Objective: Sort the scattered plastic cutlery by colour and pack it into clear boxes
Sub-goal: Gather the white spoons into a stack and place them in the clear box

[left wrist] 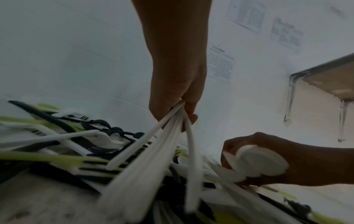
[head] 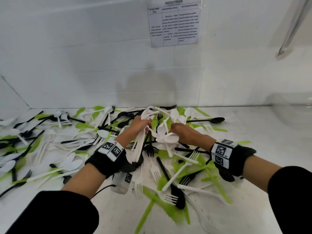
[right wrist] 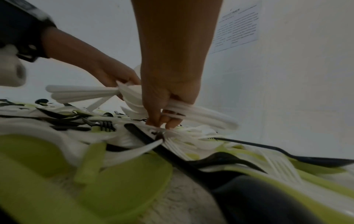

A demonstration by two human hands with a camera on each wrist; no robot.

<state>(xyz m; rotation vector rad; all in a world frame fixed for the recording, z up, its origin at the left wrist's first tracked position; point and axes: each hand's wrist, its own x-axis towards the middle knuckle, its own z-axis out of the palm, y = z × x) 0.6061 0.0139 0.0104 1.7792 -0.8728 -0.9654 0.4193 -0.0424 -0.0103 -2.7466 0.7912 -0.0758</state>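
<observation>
White, black and lime-green plastic cutlery lies scattered over the white table (head: 253, 174). My left hand (head: 141, 125) grips a bundle of white cutlery (head: 140, 146) by its middle, the handles fanning down toward me; in the left wrist view those white handles (left wrist: 153, 159) spread out below the left hand (left wrist: 178, 97). My right hand (head: 181, 132) holds a bunch of white spoons (head: 166, 138) just right of the left hand. In the right wrist view the right hand (right wrist: 168, 100) curls round white spoons (right wrist: 201, 113) while its fingertips (right wrist: 170, 124) reach down to the pile.
A clear plastic box (head: 293, 105) stands at the far right against the wall. A printed sheet (head: 173, 22) is stuck on the white wall. Black forks (head: 152, 149) and green knives (head: 148, 213) lie below my hands. A metal leg (head: 293, 27) hangs at upper right.
</observation>
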